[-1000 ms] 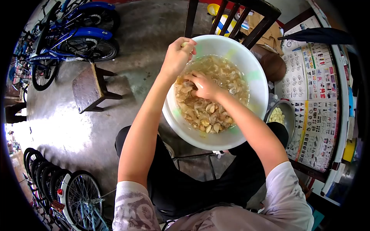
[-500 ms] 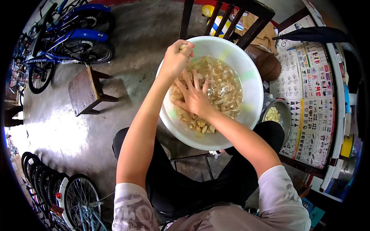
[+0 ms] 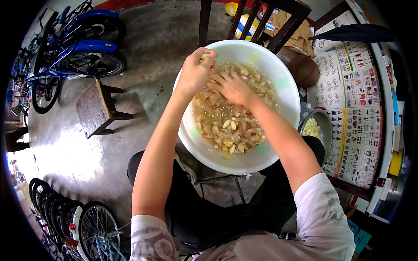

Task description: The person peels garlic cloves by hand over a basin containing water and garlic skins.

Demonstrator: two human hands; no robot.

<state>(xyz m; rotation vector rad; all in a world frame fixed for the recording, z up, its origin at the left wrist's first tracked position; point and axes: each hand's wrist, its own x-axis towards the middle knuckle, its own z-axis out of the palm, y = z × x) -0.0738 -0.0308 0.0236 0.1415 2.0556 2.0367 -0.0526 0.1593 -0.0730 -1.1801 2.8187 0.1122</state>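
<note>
A big white plastic tub (image 3: 191, 141) holds water with garlic cloves (image 3: 230, 125) and loose papery skins floating in it. My left hand (image 3: 196, 71) is closed above the tub's left rim, with a pale garlic clove (image 3: 204, 56) showing at its thumb; how many it holds is hidden. Inside the tub, my right hand (image 3: 235, 89) lies palm down at the water's surface among the skins. Its fingers are stretched out, the tips partly under water. To the right, a metal bowl (image 3: 325, 130) contains pale peeled cloves (image 3: 311, 128).
A dark wooden chair (image 3: 287, 28) stands behind the tub, near a brown ball (image 3: 304, 71). A printed poster (image 3: 348, 100) covers the surface at right. On the left are a wooden stool (image 3: 93, 106), bicycles (image 3: 87, 56) and a row of wheels (image 3: 98, 226).
My right hand has shifted right and up through the water, uncovering cloves and skins near the tub's middle. The left hand stays closed at the rim. The view has shifted slightly.
</note>
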